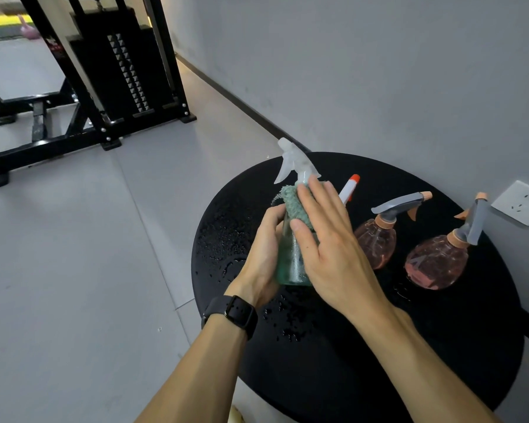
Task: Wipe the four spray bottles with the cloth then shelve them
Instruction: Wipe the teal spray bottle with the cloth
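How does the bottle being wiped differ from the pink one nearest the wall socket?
The green bottle is tall and straight-sided; the pink bottle is round-bellied. The green bottle has a translucent white sprayer, the pink bottle a grey and orange one. The green bottle is held in both hands, the pink bottle stands untouched. Both are see-through.

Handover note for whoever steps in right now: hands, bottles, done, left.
Left hand grips the clear green-tinted spray bottle, held above the round black table.
Right hand presses the teal terry cloth against the bottle's neck, fingers fairly straight.
Two pink round plastic spray bottles, left one and right one, stand on the table near the wall.
Fourth bottle: only a white nozzle with orange tip shows behind the right hand.
Done: wiping under way on the first bottle; none shelved in view.
Left: wipe the rest, shelve all four. Water droplets lie on the table.
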Demonstrator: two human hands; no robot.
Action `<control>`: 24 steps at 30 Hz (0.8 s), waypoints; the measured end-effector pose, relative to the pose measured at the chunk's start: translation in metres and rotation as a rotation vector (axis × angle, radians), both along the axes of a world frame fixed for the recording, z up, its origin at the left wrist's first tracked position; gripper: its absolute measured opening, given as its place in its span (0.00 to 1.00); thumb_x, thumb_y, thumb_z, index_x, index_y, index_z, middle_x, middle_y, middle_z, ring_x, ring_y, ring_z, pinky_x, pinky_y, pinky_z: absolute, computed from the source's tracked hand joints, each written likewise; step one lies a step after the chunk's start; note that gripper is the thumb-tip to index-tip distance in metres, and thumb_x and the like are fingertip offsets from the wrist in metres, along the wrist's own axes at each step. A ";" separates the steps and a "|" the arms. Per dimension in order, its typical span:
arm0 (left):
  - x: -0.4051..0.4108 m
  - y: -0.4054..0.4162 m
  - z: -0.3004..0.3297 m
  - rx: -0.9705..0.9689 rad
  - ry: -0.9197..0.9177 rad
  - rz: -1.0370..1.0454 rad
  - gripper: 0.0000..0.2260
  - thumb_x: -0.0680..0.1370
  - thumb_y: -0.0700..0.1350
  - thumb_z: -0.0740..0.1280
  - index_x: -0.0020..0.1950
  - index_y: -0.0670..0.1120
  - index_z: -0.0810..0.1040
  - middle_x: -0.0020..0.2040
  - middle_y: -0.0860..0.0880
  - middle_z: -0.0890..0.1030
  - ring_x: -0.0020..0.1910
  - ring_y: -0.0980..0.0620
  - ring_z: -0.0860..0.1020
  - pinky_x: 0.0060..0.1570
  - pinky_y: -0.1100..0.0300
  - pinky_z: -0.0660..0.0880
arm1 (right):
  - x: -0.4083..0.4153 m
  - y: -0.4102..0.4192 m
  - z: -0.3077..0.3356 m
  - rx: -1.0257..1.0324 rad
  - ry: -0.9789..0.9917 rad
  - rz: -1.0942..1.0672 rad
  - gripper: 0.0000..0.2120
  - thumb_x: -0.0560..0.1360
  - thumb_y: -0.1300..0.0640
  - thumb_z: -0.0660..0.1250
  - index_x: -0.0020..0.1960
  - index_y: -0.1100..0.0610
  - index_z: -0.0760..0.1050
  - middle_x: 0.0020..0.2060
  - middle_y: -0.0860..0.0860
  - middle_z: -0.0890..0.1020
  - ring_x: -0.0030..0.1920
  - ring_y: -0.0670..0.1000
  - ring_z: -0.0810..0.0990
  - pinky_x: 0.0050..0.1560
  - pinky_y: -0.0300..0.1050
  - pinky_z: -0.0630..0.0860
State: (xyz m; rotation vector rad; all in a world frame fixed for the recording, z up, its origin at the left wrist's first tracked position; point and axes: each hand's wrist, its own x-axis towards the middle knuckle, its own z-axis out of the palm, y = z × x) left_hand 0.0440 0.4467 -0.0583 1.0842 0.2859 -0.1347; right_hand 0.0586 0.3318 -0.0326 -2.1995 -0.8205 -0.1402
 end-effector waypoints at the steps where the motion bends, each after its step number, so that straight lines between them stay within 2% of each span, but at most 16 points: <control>1: 0.000 0.000 0.000 -0.012 0.002 0.010 0.23 0.79 0.59 0.57 0.59 0.42 0.77 0.55 0.37 0.76 0.53 0.38 0.76 0.46 0.50 0.77 | -0.001 0.001 -0.001 -0.003 -0.007 0.001 0.24 0.83 0.51 0.52 0.78 0.49 0.51 0.75 0.36 0.47 0.75 0.34 0.39 0.71 0.28 0.39; 3: 0.001 0.001 -0.001 -0.048 0.000 0.051 0.28 0.77 0.60 0.59 0.62 0.37 0.75 0.62 0.30 0.74 0.62 0.30 0.74 0.59 0.39 0.74 | -0.005 0.002 -0.003 -0.007 -0.021 -0.002 0.24 0.84 0.50 0.52 0.78 0.49 0.51 0.76 0.37 0.48 0.75 0.35 0.40 0.71 0.27 0.38; 4: 0.001 0.002 -0.002 -0.072 -0.005 0.079 0.29 0.77 0.60 0.60 0.63 0.37 0.75 0.63 0.30 0.74 0.62 0.29 0.73 0.61 0.38 0.72 | -0.007 0.003 -0.004 -0.010 -0.032 -0.005 0.24 0.84 0.50 0.51 0.78 0.50 0.52 0.76 0.38 0.48 0.76 0.36 0.41 0.71 0.26 0.37; 6: 0.002 0.005 -0.003 -0.096 -0.023 0.139 0.25 0.77 0.60 0.59 0.62 0.41 0.77 0.59 0.36 0.74 0.57 0.36 0.73 0.58 0.43 0.70 | -0.012 0.003 -0.006 -0.013 -0.054 0.000 0.25 0.83 0.49 0.51 0.78 0.51 0.52 0.76 0.40 0.50 0.76 0.38 0.43 0.70 0.25 0.37; 8: 0.003 0.008 -0.004 -0.125 -0.045 0.158 0.24 0.75 0.61 0.60 0.60 0.44 0.79 0.57 0.39 0.73 0.57 0.40 0.71 0.58 0.45 0.69 | -0.018 0.002 -0.008 0.005 -0.031 0.024 0.24 0.83 0.49 0.52 0.78 0.50 0.52 0.77 0.40 0.51 0.76 0.37 0.43 0.69 0.24 0.38; 11: 0.004 0.011 -0.006 -0.140 -0.057 0.179 0.25 0.72 0.62 0.63 0.56 0.45 0.81 0.57 0.40 0.74 0.57 0.40 0.71 0.61 0.44 0.69 | -0.025 0.000 -0.012 0.032 -0.017 0.040 0.24 0.83 0.48 0.51 0.78 0.50 0.53 0.77 0.40 0.52 0.76 0.37 0.44 0.71 0.26 0.41; 14: 0.005 0.013 -0.005 -0.129 -0.060 0.178 0.23 0.74 0.63 0.66 0.52 0.44 0.84 0.53 0.42 0.81 0.55 0.41 0.77 0.64 0.44 0.71 | -0.031 -0.002 -0.014 0.049 -0.028 0.034 0.26 0.82 0.46 0.50 0.78 0.51 0.55 0.77 0.42 0.54 0.77 0.39 0.46 0.73 0.29 0.43; 20: 0.003 0.009 0.003 -0.166 -0.109 0.122 0.21 0.78 0.60 0.63 0.53 0.42 0.81 0.46 0.44 0.83 0.45 0.48 0.82 0.53 0.52 0.76 | -0.036 -0.007 -0.011 0.068 -0.063 0.037 0.25 0.82 0.48 0.51 0.78 0.53 0.55 0.78 0.45 0.55 0.77 0.41 0.47 0.74 0.31 0.45; 24: 0.003 0.005 0.005 -0.127 -0.138 0.077 0.21 0.82 0.59 0.59 0.53 0.44 0.82 0.48 0.46 0.83 0.48 0.49 0.82 0.54 0.53 0.75 | -0.032 -0.006 -0.009 0.049 -0.103 0.028 0.25 0.82 0.50 0.52 0.77 0.54 0.56 0.77 0.45 0.55 0.78 0.42 0.47 0.73 0.30 0.43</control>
